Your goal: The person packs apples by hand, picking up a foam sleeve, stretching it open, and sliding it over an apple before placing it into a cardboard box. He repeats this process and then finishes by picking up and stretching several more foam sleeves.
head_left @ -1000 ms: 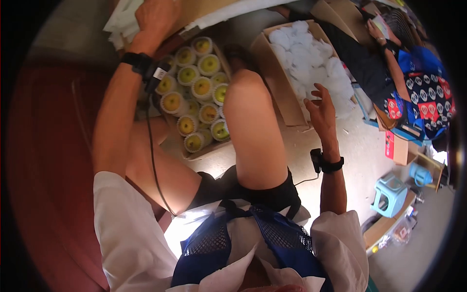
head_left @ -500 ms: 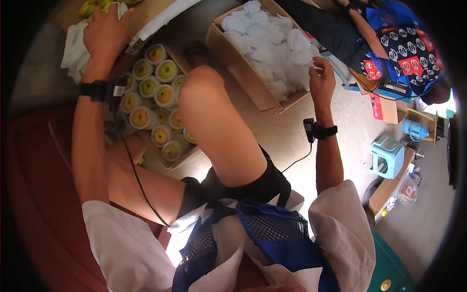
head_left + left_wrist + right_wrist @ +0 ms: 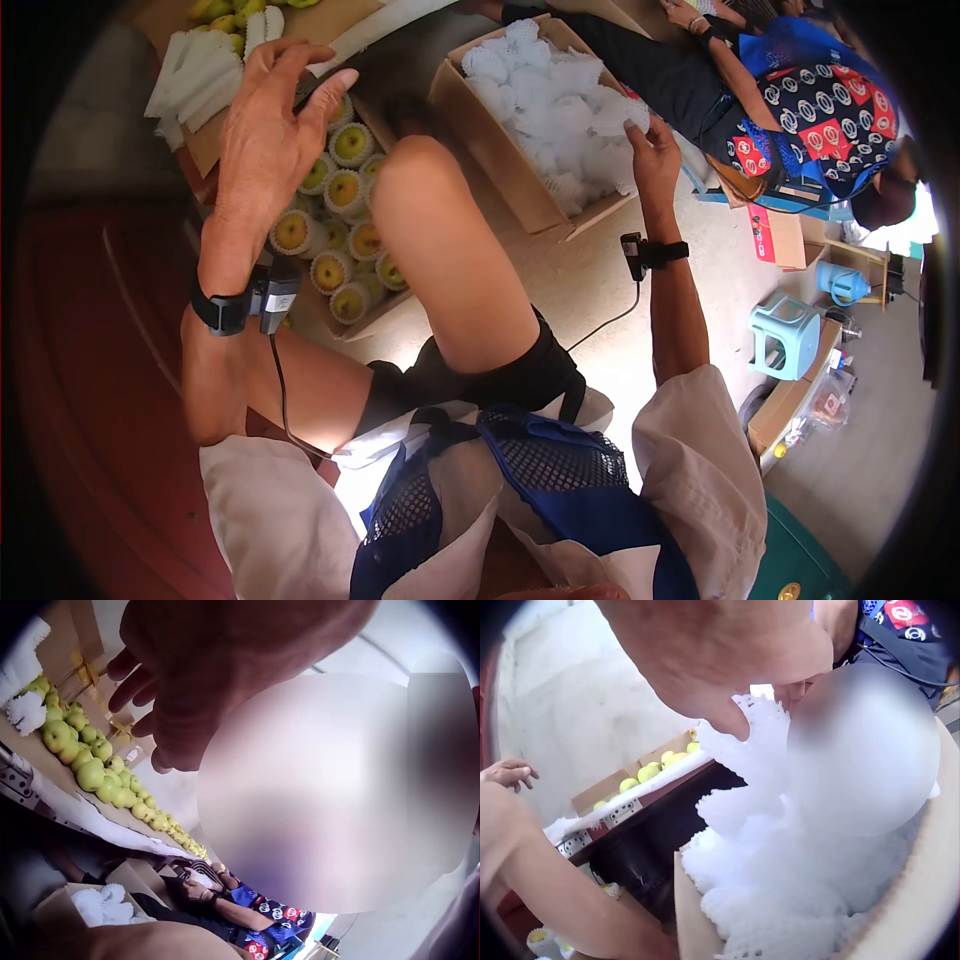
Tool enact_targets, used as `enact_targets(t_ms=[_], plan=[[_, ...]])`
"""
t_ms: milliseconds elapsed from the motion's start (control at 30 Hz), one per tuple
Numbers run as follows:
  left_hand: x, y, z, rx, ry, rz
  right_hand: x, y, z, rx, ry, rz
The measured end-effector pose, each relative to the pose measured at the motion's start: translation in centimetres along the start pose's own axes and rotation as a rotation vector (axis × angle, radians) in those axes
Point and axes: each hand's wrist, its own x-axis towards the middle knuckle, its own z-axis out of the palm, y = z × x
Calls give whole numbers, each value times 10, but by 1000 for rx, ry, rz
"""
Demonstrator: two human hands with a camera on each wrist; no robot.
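Note:
My left hand (image 3: 262,150) hangs in the air with its fingers apart, over the side of a carton of net-wrapped apples (image 3: 351,145); nothing shows in it. Beside its fingers, flat white foam nets (image 3: 195,75) lie on the table. My right hand (image 3: 656,172) pinches a white foam net (image 3: 618,116) at the edge of a carton (image 3: 500,150) filled with loose foam nets (image 3: 560,120). In the right wrist view, the thumb and fingers of the right hand (image 3: 727,656) hold that net (image 3: 754,746) above the others.
Unwrapped green apples (image 3: 90,776) lie in rows on the table. A bent knee (image 3: 425,185) stands between the two cartons. Another person (image 3: 830,110) sits at the upper right. A blue stool (image 3: 785,335) stands at the right.
My left hand has moved off the foam nets on the table, back towards my body and a little right. My right hand, empty before, has taken hold of a foam net.

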Motion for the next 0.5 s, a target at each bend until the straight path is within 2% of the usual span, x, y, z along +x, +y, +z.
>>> enact_targets(t_ms=[100,167,267,333,500], plan=[[-4,3,10,-182,-105,-91,4,-10,-7,223,-70,269],[-8,3,17,-291,-165,-152,-4,-59,-6,309,-75,416],[-11,3,34,-582,-262,-244,-13,-96,6,433,-143,380],[-11,6,38,-739,-404,-277,-17,-123,20,480,-210,343],[-11,21,38,-934,-484,-382,-27,-196,61,536,-411,223]])
